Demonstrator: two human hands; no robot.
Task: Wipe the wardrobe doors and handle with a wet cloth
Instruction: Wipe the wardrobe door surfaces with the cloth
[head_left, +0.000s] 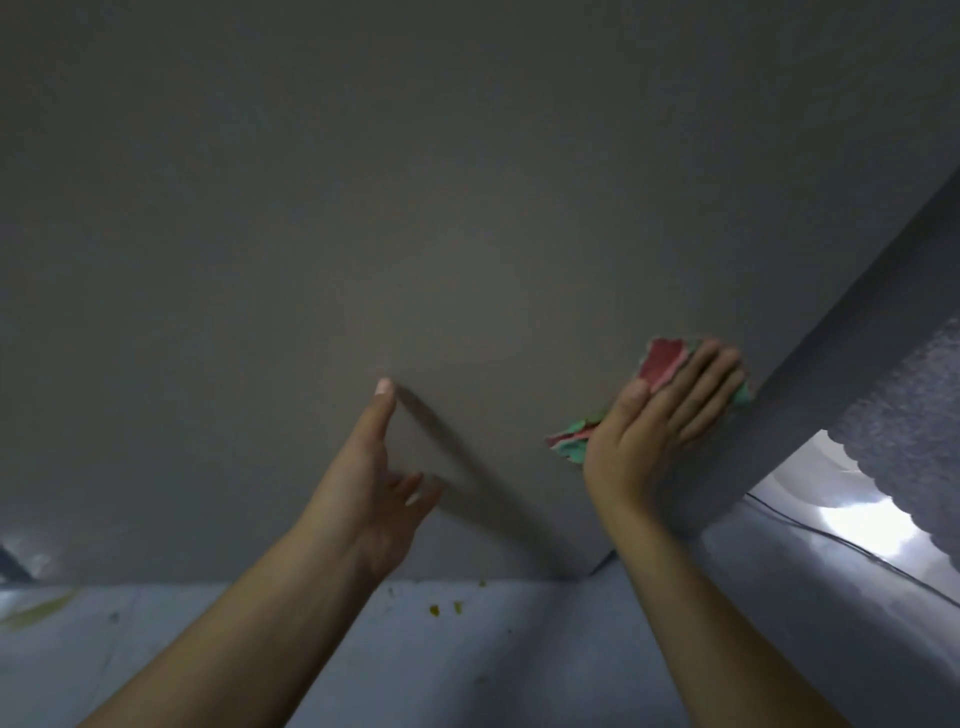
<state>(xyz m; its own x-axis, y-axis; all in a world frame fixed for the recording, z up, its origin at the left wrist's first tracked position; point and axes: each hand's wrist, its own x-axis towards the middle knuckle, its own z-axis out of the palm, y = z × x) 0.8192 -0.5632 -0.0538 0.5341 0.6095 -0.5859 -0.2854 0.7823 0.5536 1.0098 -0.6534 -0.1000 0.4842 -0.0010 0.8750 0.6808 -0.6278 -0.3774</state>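
A plain grey-brown wardrobe door (415, 208) fills most of the view. My right hand (654, 426) lies flat with straight fingers on a red and green cloth (662, 361), pressing it against the door near the door's right edge. My left hand (374, 483) is raised to the left of it, its thumb tip touching the door and its other fingers loosely spread, holding nothing. No handle is visible.
A grey wall or panel (831, 338) runs diagonally just right of the cloth. Beyond it hangs a textured grey curtain (909, 415) with a bright gap below. The pale floor (467, 654) at the bottom carries small yellow specks.
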